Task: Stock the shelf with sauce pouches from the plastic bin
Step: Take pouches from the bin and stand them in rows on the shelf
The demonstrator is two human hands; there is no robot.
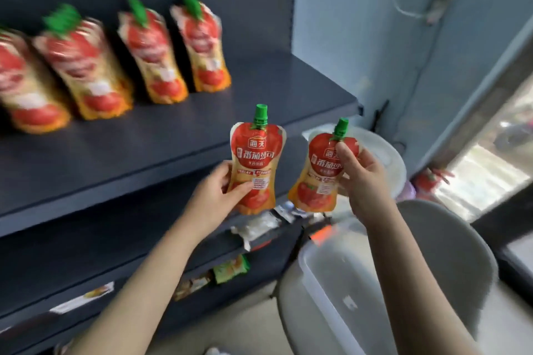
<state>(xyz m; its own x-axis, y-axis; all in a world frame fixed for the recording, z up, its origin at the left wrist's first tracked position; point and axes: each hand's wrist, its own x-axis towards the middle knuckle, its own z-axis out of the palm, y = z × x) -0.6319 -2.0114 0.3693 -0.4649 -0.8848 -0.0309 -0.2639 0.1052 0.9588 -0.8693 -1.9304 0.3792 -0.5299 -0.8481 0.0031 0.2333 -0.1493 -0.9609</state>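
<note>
While carrying from bin to shelf, two pouches in the air, in front of the shelf edge [178, 179]. Left hand [222, 196] wrapped around the lower side of one sauce pouch [255, 164], green cap up. Right hand [360, 179] pinching a second pouch [318, 176] near the spout, slightly tilted. Four pouches [115, 66] already standing in a row at the back of the shelf, blurred. Clear plastic bin [326, 277] low on the right, contents not clear. Probably the placing step now. Next: to set both upright on the free space right of the row, flat on the base, without knocking the neighbours.
</note>
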